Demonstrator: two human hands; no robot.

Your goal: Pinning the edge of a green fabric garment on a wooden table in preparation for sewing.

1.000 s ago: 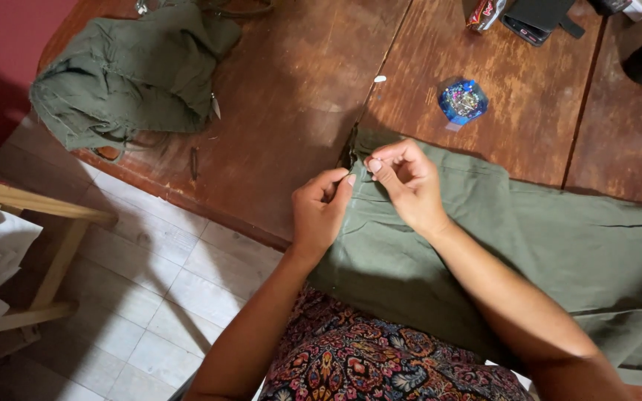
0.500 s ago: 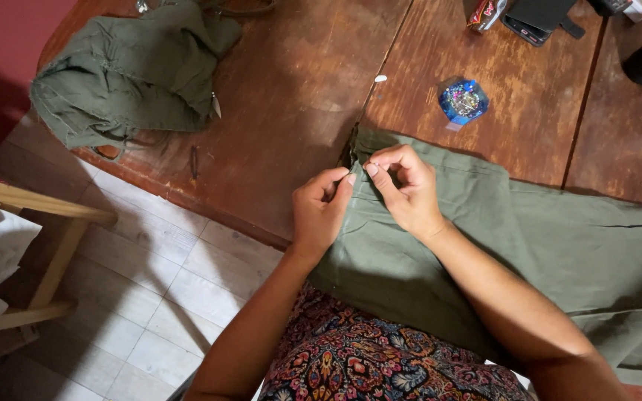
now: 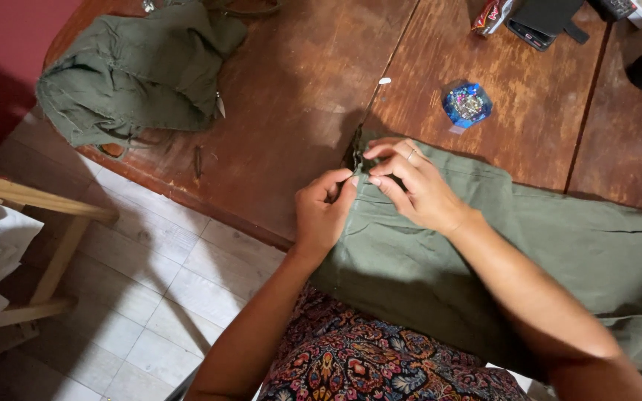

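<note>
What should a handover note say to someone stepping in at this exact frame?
Left hand: fingers pinched on the edge of the flat olive-green cloth, at its corner.
Right hand: fingertips pinching the same corner, touching the left hand's.
The cloth lies over the worn brown wooden table and hangs off its near edge.
A small blue hexagonal box of coloured pins sits behind the hands; a crumpled olive-green garment lies far left.
Done and left: cannot tell; no stitch or pin shows.

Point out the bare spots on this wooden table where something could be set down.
The widest bare patch of the table lies between the bunched green garment at the far left and the flat green cloth. A smaller one sits right of the blue pin box. It is crowded at the cloth's edge, where the left hand and right hand pinch it, and at the far right edge.
</note>
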